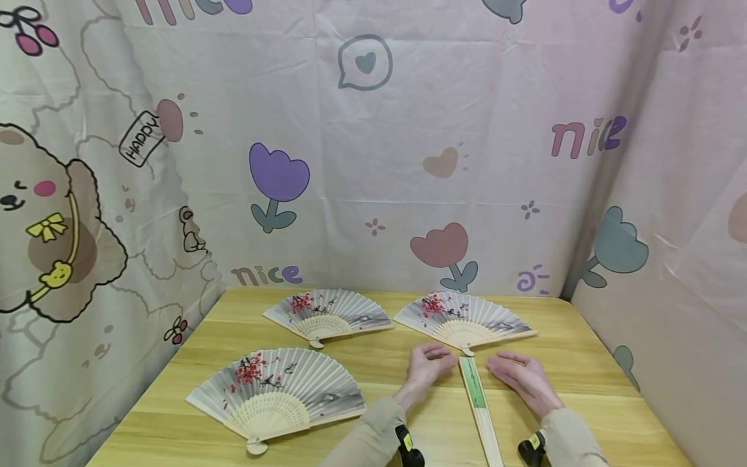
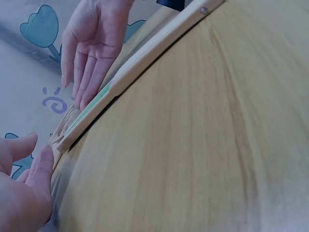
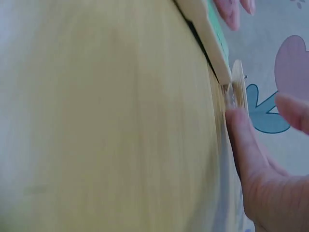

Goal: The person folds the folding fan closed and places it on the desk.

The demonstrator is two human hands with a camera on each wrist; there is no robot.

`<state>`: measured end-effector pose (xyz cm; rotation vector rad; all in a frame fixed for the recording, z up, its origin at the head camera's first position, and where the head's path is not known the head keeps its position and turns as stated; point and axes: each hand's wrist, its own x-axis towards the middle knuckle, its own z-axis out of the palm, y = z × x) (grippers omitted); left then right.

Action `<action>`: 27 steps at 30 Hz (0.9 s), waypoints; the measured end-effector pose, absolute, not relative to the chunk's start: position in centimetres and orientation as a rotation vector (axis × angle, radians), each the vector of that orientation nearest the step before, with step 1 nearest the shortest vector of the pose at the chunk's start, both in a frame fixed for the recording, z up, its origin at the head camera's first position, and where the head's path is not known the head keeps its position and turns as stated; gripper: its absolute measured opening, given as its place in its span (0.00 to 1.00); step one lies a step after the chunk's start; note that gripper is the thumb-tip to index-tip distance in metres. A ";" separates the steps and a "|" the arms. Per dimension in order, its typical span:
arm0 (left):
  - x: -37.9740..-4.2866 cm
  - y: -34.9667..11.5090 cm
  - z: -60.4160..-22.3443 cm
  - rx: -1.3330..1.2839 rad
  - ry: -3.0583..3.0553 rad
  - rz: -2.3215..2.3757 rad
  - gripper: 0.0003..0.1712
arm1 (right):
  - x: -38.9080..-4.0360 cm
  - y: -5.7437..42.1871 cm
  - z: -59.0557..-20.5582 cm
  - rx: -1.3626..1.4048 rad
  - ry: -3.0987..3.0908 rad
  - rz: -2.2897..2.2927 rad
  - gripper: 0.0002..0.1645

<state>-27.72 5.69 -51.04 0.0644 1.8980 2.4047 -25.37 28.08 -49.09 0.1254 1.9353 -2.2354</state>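
Observation:
A folded fan (image 1: 487, 431) with pale wooden ribs and a green band lies lengthwise on the wooden table between the two hands. To its left is the left hand (image 1: 428, 364), fingers loosely bent and holding nothing, its fingertips close to the fan's far end. On the other side the right hand (image 1: 523, 378) has its fingers extended, with a gap to the fan. In the left wrist view, the folded fan (image 2: 154, 48) runs diagonally past both hands. From the right wrist, the folded fan's green-banded end (image 3: 212, 38) shows near the right hand (image 3: 270, 183).
Three spread fans with red blossoms surround the work area: one at the back right (image 1: 461, 318), one at the back left (image 1: 327, 314), one at the front left (image 1: 280, 392). Printed cloth (image 1: 373, 162) hangs behind and beside the table (image 1: 403, 434).

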 end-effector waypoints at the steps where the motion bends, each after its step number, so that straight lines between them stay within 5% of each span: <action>1: -27.8 5.7 -51.1 0.060 1.903 2.412 0.26 | -25.5 27.9 -49.1 0.167 1.913 -2.265 0.41; 7: -28.3 5.6 -51.5 0.012 1.820 2.476 0.26 | -26.4 27.2 -49.3 0.240 1.731 -2.422 0.40; 13: -28.6 5.7 -51.5 -0.039 1.618 2.526 0.28 | -27.1 26.5 -49.2 0.340 1.509 -2.578 0.14; 17: -28.6 5.9 -51.4 -0.070 1.497 2.565 0.27 | -27.6 26.2 -49.2 0.385 1.421 -2.618 0.20; 27: -29.0 6.7 -51.5 -0.124 1.366 2.607 0.33 | -29.0 25.4 -49.1 0.462 1.334 -2.641 0.18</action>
